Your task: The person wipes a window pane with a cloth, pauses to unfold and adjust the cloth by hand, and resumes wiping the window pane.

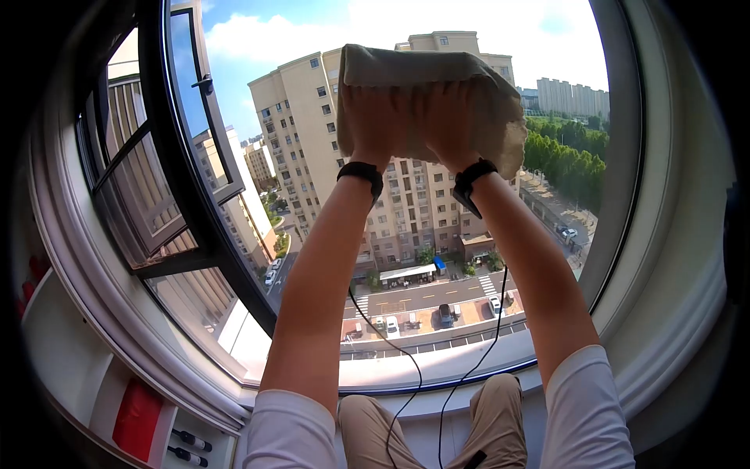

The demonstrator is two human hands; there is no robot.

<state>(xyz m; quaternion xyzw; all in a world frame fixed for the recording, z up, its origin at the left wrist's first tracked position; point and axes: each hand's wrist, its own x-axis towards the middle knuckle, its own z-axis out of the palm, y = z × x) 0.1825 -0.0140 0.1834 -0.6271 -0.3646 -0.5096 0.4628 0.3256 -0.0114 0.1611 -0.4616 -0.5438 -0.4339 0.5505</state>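
A beige-grey cloth [437, 66] is spread high up in front of the large window, apparently against the pane. My left hand [373, 117] lies on the cloth's left half, its fingers pointing up and their tips under the folded top part. Beside it, my right hand [449, 121] is on the middle of the cloth in the same way. Both hands are in shade, so the fingers show only dimly. The cloth's ragged right edge hangs past my right hand. Each wrist wears a black band, and a thin black cable [419, 367] hangs below each arm.
On the left, a dark-framed window sash [207, 102] with a handle stands open. The white sill [445, 402] runs above my knees. A shelf [66, 352] at lower left holds a red item [137, 420] and dark bottles [188, 456]. Tall buildings and a street lie outside, far below.
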